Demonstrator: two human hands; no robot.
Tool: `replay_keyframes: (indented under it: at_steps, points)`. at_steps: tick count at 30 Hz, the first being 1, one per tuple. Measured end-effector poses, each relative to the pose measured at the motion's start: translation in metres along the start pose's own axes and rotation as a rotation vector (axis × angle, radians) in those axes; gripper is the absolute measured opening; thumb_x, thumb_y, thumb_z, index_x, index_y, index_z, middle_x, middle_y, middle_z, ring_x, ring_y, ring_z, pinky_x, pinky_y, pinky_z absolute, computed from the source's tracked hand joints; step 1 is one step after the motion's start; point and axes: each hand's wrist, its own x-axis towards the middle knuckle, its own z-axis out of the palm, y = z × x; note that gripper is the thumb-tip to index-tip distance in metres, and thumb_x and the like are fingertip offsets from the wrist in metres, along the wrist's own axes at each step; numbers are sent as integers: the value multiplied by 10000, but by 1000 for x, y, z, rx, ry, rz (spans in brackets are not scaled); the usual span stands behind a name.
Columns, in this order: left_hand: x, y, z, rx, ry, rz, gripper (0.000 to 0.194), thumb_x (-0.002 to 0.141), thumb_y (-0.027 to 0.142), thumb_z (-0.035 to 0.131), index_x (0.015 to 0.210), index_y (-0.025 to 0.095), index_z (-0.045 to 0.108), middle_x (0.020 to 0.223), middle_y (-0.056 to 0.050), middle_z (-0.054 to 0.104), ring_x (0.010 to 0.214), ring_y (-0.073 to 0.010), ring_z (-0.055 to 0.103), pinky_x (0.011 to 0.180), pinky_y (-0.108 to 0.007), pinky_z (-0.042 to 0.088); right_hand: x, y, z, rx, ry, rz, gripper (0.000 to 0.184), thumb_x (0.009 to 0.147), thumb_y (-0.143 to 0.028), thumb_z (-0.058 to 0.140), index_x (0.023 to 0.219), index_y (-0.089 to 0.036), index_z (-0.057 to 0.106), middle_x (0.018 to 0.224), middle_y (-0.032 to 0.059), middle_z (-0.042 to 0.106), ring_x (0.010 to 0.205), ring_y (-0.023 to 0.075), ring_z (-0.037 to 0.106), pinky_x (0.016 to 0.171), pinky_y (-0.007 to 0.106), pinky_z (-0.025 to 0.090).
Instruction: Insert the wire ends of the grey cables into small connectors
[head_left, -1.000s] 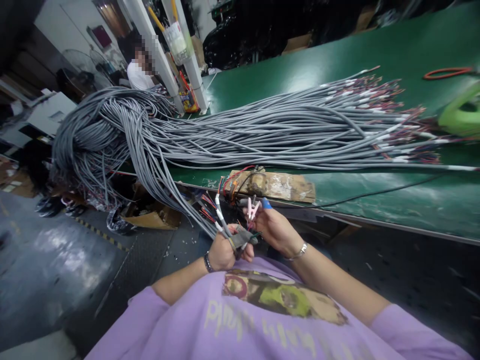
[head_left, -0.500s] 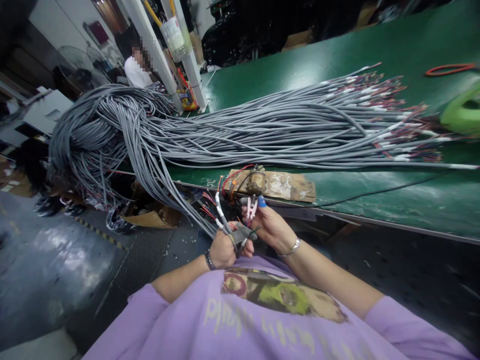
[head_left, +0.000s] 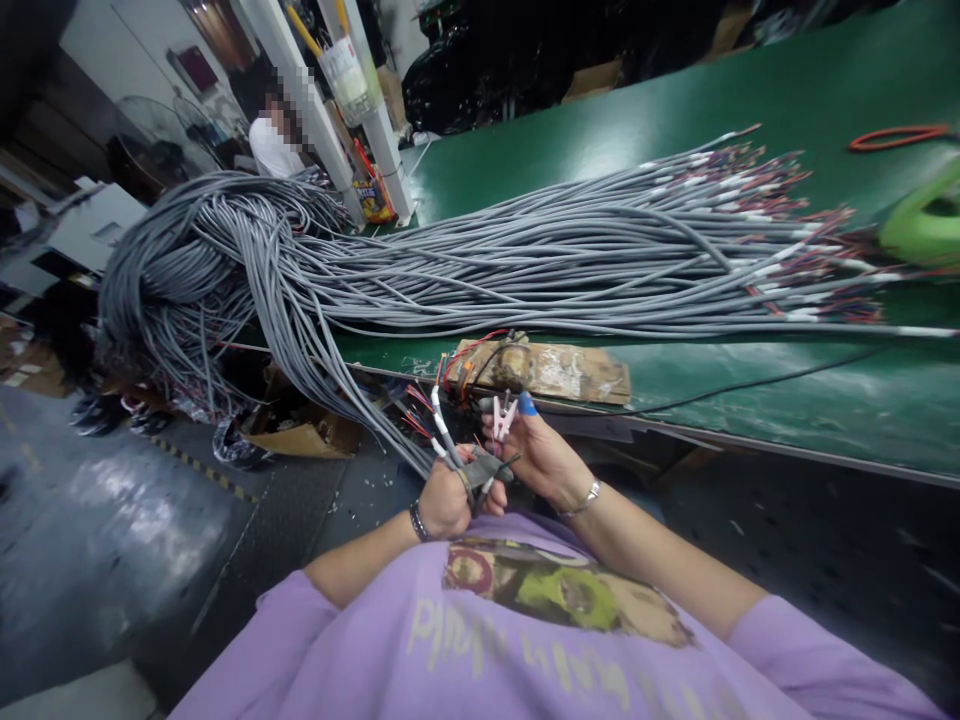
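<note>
Just outside table edge, left hand grips cables.

Beyond the fingers of the right hand, low passage is blocked by a wooden board, then by grey cables. Left of those fingers, it is barred by the left hand; rightward, room is left above the green table.

smooth, plastic-looking cables; rough wooden board; glossy tabletop; matt cloth shirt.
</note>
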Motion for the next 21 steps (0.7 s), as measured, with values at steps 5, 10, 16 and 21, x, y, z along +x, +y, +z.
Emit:
replay_keyframes:
  at_steps: [5,10,16,21]
  points:
    - [-2,-3,-2,21,-37,31,491,524,516,832,658,141,544,438,-10,620,319,-105,532,328,-170,416,-4,-4,-2,-18,-66,30,368,734,-576,667,780,-214,710,733,23,691,584,123,562,544,236,453]
    - [-6,-7,-4,92,19,117,497,556,562,800,646,139,553,457,-16,630,335,-107,550,340,-170,416,-3,-3,-6,-84,-70,-41,226,725,-427,712,796,-213,710,728,10,685,628,124,565,555,236,436]
    - [-6,-9,-2,180,128,197,492,595,589,764,655,141,566,482,-19,640,353,-111,562,348,-177,418,-10,-2,-4,-387,88,-347,355,705,-560,692,640,-214,647,579,-14,576,551,127,456,527,264,372]
    - [-4,-11,0,192,142,209,494,600,596,757,665,142,574,483,-15,640,352,-110,562,350,-179,428,-14,-4,2,-525,135,-463,493,646,-697,655,529,-225,572,493,-33,495,502,123,387,515,278,348]
